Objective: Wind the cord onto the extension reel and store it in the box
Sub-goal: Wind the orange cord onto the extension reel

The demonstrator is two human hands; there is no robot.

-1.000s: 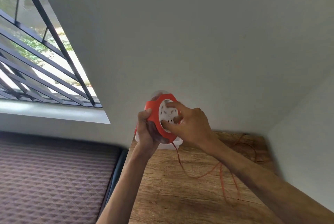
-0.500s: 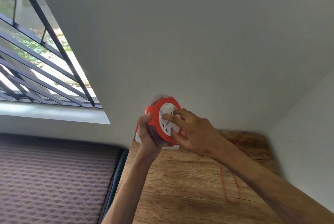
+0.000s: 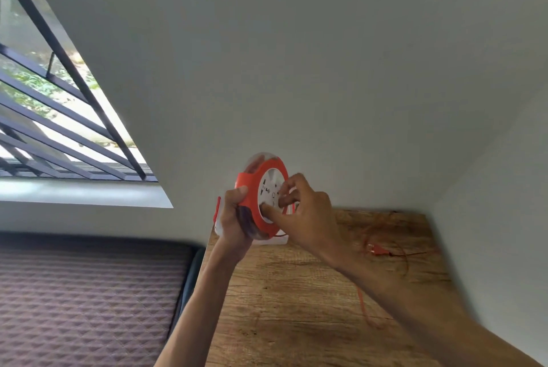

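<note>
I hold an orange extension reel with a white socket face upright above the back of the wooden table. My left hand grips its left rim and clear side. My right hand has thumb and fingers pressed on the white socket face. The thin orange cord trails loose across the table behind my right forearm, and its orange plug lies on the wood at the right. Under the reel stands a white box, mostly hidden by my hands.
The table fills a corner between grey walls. To its left lies a brown quilted mattress. A barred window with a sill is at the upper left.
My right hand has turned on the socket face, thumb now at its lower edge. Less loose cord lies on the table, and the plug has come into sight at the right.
</note>
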